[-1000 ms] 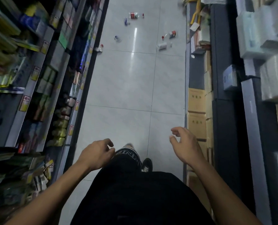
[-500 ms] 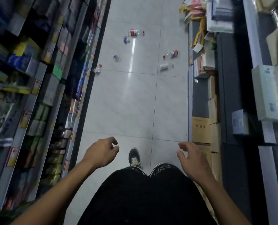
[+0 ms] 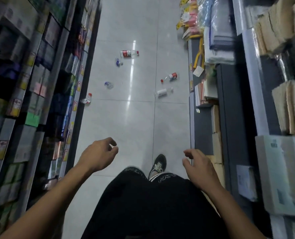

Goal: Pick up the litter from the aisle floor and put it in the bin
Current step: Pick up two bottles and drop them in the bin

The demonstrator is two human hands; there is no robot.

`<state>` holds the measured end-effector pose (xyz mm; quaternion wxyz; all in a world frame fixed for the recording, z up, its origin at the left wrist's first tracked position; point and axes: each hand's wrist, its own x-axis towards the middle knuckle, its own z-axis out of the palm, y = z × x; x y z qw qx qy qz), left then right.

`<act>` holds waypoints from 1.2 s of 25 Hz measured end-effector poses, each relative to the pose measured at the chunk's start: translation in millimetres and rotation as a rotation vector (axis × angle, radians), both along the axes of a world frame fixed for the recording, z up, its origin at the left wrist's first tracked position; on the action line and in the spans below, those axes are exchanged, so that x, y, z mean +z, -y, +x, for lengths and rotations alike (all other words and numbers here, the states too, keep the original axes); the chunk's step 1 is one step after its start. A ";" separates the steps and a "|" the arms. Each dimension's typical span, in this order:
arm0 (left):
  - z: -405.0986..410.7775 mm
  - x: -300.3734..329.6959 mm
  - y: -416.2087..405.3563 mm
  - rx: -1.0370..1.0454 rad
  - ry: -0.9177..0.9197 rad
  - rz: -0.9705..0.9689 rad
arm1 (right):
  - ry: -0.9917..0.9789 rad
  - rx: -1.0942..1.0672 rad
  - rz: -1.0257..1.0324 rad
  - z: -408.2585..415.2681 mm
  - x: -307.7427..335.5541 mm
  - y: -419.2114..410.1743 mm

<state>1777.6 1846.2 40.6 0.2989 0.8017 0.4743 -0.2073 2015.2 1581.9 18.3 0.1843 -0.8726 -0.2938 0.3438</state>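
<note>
Several pieces of litter lie on the tiled aisle floor ahead. A clear bottle with a red label (image 3: 129,54) is farthest, with a crumpled blue-and-clear bottle (image 3: 118,62) beside it. A crushed clear bottle (image 3: 108,84) lies mid-left, and a squashed bottle with a red cap (image 3: 87,99) rests against the left shelf base. On the right lie a red-labelled bottle (image 3: 172,76) and a white-labelled bottle (image 3: 163,91). My left hand (image 3: 98,155) and my right hand (image 3: 199,167) hang in front of me with loosely curled fingers, holding nothing. No bin is in view.
Stocked shelves (image 3: 31,87) line the left side, their base edging the floor. On the right stand grey shelving (image 3: 229,104), stacked cardboard boxes (image 3: 216,121) and packed goods. My dark shoe (image 3: 158,163) is on the tiles (image 3: 129,121) between me and the litter.
The litter has come closer and lower in view as I walk down the aisle. Both hands stay empty and keep about the same pose.
</note>
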 end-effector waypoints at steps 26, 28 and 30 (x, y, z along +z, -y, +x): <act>400.2 -2.2 -400.8 -0.136 -0.042 -0.008 | -0.061 -0.148 -0.077 332.8 0.4 -344.4; 430.1 -8.1 -411.0 -0.119 -0.054 -0.007 | -0.083 -0.080 -0.076 372.0 -7.9 -370.9; 458.5 -13.6 -418.1 -0.093 -0.067 -0.022 | -0.087 -0.026 -0.064 412.1 -15.0 -403.3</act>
